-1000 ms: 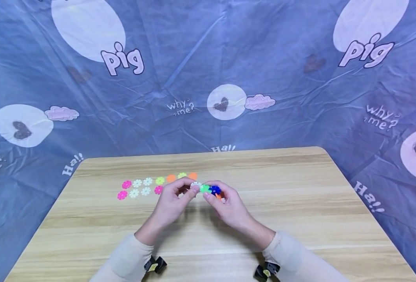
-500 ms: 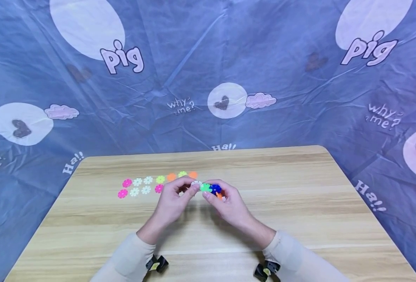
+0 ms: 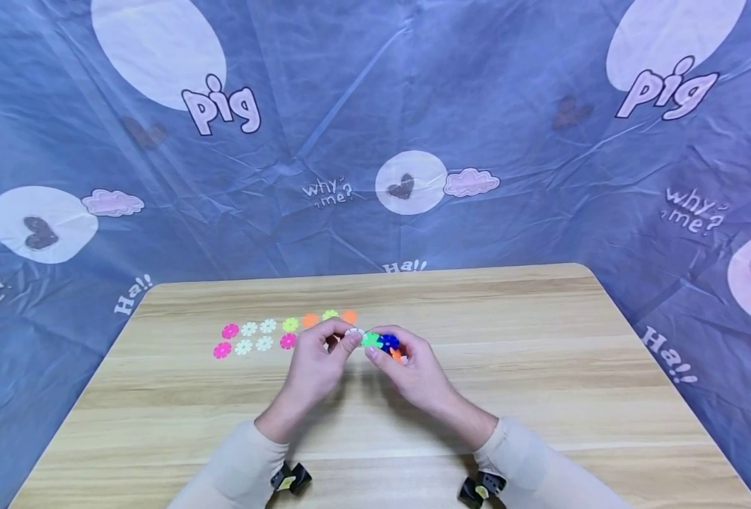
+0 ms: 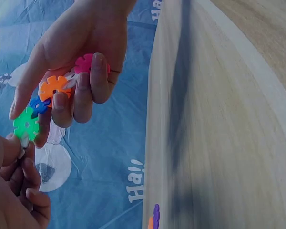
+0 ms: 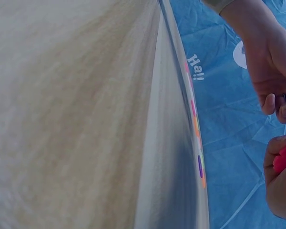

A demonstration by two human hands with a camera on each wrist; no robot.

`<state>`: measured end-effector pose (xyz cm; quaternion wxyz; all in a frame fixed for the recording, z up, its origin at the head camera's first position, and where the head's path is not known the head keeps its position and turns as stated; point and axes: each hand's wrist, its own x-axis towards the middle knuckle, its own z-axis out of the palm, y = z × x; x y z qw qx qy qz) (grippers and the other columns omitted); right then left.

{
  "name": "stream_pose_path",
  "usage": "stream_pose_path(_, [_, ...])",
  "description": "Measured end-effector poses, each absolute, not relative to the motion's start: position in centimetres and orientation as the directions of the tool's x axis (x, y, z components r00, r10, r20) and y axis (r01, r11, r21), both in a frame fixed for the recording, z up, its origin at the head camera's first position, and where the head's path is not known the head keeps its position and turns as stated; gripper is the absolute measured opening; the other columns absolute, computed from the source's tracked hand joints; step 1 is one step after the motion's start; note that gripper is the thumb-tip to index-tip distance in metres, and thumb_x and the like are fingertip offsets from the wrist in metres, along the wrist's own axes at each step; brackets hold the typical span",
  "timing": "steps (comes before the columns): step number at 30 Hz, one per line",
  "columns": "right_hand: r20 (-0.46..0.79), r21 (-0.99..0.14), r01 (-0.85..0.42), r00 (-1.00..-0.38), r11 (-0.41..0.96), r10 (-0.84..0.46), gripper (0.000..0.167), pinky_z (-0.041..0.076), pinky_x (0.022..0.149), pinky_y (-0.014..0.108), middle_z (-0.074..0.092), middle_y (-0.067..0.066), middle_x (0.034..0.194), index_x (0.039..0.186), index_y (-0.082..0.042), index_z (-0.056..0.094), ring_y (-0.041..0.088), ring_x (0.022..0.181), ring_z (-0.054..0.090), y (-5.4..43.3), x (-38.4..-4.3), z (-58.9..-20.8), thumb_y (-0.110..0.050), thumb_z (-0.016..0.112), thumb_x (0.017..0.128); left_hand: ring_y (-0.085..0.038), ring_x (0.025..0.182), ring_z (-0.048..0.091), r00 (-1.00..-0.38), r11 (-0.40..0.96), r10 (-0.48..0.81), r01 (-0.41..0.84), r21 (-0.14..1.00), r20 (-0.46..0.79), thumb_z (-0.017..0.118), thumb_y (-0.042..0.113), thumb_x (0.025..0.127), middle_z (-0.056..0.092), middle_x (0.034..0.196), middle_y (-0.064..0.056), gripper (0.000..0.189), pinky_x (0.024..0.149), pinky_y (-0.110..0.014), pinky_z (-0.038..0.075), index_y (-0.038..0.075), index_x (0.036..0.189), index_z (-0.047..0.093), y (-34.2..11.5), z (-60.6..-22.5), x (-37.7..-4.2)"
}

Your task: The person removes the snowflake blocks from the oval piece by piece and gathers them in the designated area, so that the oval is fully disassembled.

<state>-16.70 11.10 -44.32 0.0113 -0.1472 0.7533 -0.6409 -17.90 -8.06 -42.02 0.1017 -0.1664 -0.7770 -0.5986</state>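
A chain of slotted plastic snowflake discs is held between both hands above the table. My left hand (image 3: pixel 315 362) pinches the white snowflake disc (image 3: pixel 353 331) at its left end between thumb and fingers. A green snowflake disc (image 3: pixel 372 340) joins that white one. Beyond it come a blue disc (image 4: pixel 39 107), an orange disc (image 4: pixel 55 89), a white piece and a pink disc (image 4: pixel 85 63), all seen in the left wrist view. My right hand (image 3: pixel 418 369) holds this stretch, its fingers curled round the orange and pink end. In the right wrist view the pink disc shows in the right hand's grip.
Loose discs lie in two rows on the wooden table (image 3: pixel 528 396), left of and behind the hands: pink (image 3: pixel 230 331), white (image 3: pixel 249 329), yellow (image 3: pixel 290 324) and orange (image 3: pixel 348 316) ones. The left hand hides part of the front row. A blue patterned cloth (image 3: pixel 363 233) hangs behind the table.
The left wrist and forearm have shifted slightly to the right, and the white disc now shows more edge-on. The right hand keeps its hold with little movement.
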Motion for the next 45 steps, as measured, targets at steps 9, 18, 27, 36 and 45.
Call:
stream_pose_path(9, [0.18, -0.967, -0.214, -0.958, 0.136, -0.225, 0.028, 0.055, 0.068, 0.023, 0.071, 0.013, 0.104, 0.128, -0.008, 0.073, 0.014, 0.082, 0.061, 11.1, -16.7, -44.3, -0.018, 0.075, 0.101, -0.007, 0.069, 0.049, -0.878, 0.387, 0.162, 0.476, 0.79, 0.45, 0.075, -0.004, 0.095, 0.067, 0.078, -0.006, 0.011, 0.061, -0.022, 0.043, 0.003, 0.087, 0.071, -7.6, -41.9, -17.9])
stream_pose_path(18, [0.15, -0.976, -0.181, -0.962, 0.121, -0.228, 0.03, 0.052, 0.053, 0.025, 0.067, 0.011, 0.096, 0.13, -0.008, 0.072, 0.012, 0.063, 0.056, 11.2, -16.7, -44.2, -0.018, 0.075, 0.102, -0.009, 0.073, 0.051, -0.895, 0.463, 0.187, 0.443, 0.767, 0.404, 0.069, 0.004, 0.102, 0.063, 0.081, -0.004, 0.011, 0.066, -0.025, 0.047, 0.005, 0.092, 0.067, -7.7, -41.9, -18.1])
stream_pose_path(27, [0.155, -0.978, -0.182, -0.962, 0.101, -0.225, 0.031, 0.052, 0.056, 0.024, 0.068, 0.01, 0.098, 0.131, -0.005, 0.072, 0.01, 0.068, 0.056, 11.6, -16.9, -44.2, -0.015, 0.074, 0.102, -0.016, 0.077, 0.056, -0.953, 0.403, 0.154, 0.3, 0.865, 0.259, 0.069, 0.009, 0.105, 0.07, 0.087, -0.011, 0.01, 0.069, -0.026, 0.049, 0.005, 0.099, 0.076, -9.1, -42.1, -19.4])
stream_pose_path(36, [0.112, -0.985, -0.139, -0.965, 0.102, -0.236, 0.032, 0.05, 0.049, 0.025, 0.066, 0.009, 0.096, 0.133, -0.008, 0.071, 0.013, 0.061, 0.055, 11.6, -16.9, -44.4, -0.019, 0.074, 0.103, -0.032, 0.112, 0.071, -0.983, 0.582, 0.155, 0.175, 0.794, 0.103, 0.064, 0.013, 0.107, 0.076, 0.118, -0.014, 0.02, 0.102, -0.053, 0.057, 0.002, 0.118, 0.077, -10.3, -42.3, -20.8])
stream_pose_path(45, [0.106, -0.987, -0.133, -0.963, 0.094, -0.246, 0.033, 0.05, 0.049, 0.024, 0.064, 0.008, 0.095, 0.134, -0.008, 0.07, 0.014, 0.061, 0.055, 11.7, -16.9, -44.5, -0.02, 0.074, 0.103, -0.018, 0.085, 0.064, -0.996, 0.625, 0.079, 0.079, 0.777, 0.038, 0.075, 0.011, 0.1, 0.075, 0.093, -0.007, 0.01, 0.08, -0.033, 0.053, 0.005, 0.107, 0.08, -12.3, -43.0, -21.8])
